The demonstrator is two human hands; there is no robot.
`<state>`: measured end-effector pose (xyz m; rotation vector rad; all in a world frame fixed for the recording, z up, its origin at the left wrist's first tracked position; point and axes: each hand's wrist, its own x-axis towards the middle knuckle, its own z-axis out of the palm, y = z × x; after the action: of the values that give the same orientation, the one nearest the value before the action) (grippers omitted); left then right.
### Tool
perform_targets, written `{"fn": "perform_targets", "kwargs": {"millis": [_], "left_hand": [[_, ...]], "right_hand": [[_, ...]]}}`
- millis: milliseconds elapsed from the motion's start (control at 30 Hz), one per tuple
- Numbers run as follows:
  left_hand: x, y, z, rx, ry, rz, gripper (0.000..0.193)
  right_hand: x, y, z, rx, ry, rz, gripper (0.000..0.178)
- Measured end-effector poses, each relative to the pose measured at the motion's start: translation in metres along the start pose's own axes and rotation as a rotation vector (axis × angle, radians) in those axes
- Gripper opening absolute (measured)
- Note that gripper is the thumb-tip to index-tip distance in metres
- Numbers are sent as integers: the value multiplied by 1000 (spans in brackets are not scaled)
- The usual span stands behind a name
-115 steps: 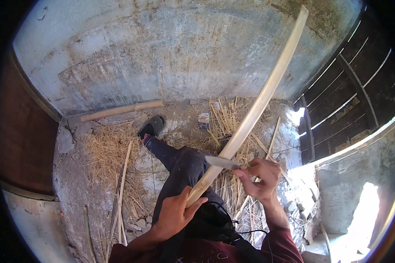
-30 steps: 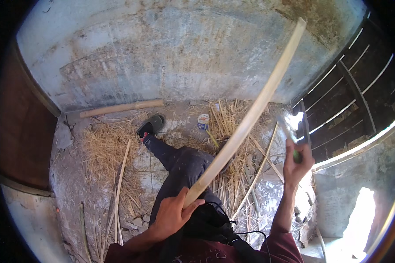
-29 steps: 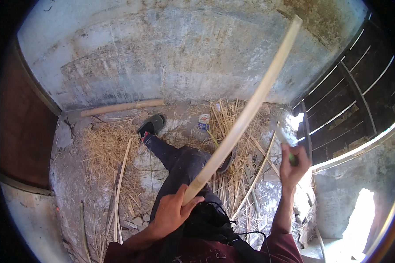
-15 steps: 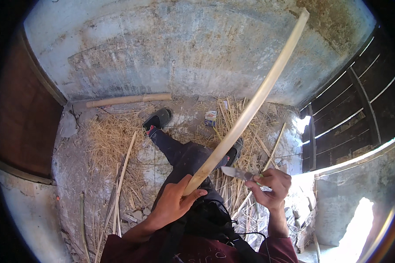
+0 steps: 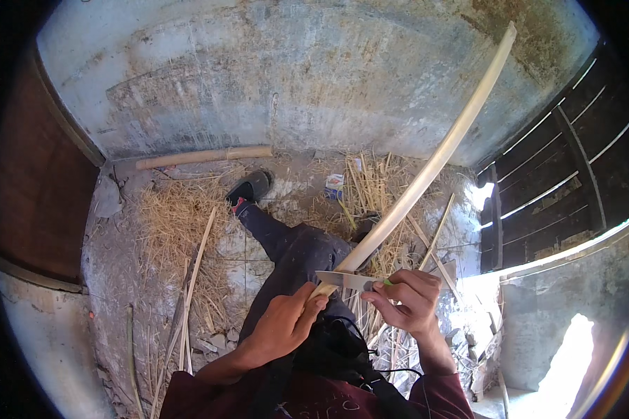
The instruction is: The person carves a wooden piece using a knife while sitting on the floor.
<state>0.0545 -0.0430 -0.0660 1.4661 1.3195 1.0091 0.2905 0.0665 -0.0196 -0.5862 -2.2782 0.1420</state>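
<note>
A long pale bamboo strip (image 5: 437,162) slants from my lap up to the far right. My left hand (image 5: 286,322) is closed round its near end. In my right hand (image 5: 411,302) is a knife (image 5: 344,281), gripped by a handle that shows a little green between the fingers. Its broad metal blade lies across the strip just beyond my left fingers and hides a short piece of it. The blade appears to touch the strip. Below the strip are my dark-trousered legs.
Straw and shavings (image 5: 178,223) cover the floor left and right of my feet. A bamboo pole (image 5: 206,156) lies along the far wall. Thin bamboo strips (image 5: 201,269) lie at the left, and a small box (image 5: 334,184) sits beyond my right foot. Dark slatted boards (image 5: 552,188) stand at the right.
The knife has moved left, from beside the strip to across it near my left hand. The strip's far end has swung right and slightly down.
</note>
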Motion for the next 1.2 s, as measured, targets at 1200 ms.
{"fn": "perform_targets", "kwargs": {"millis": [1200], "left_hand": [[2, -1, 13, 177, 59, 23, 32]], "right_hand": [[6, -3, 5, -139, 96, 46, 27]]}}
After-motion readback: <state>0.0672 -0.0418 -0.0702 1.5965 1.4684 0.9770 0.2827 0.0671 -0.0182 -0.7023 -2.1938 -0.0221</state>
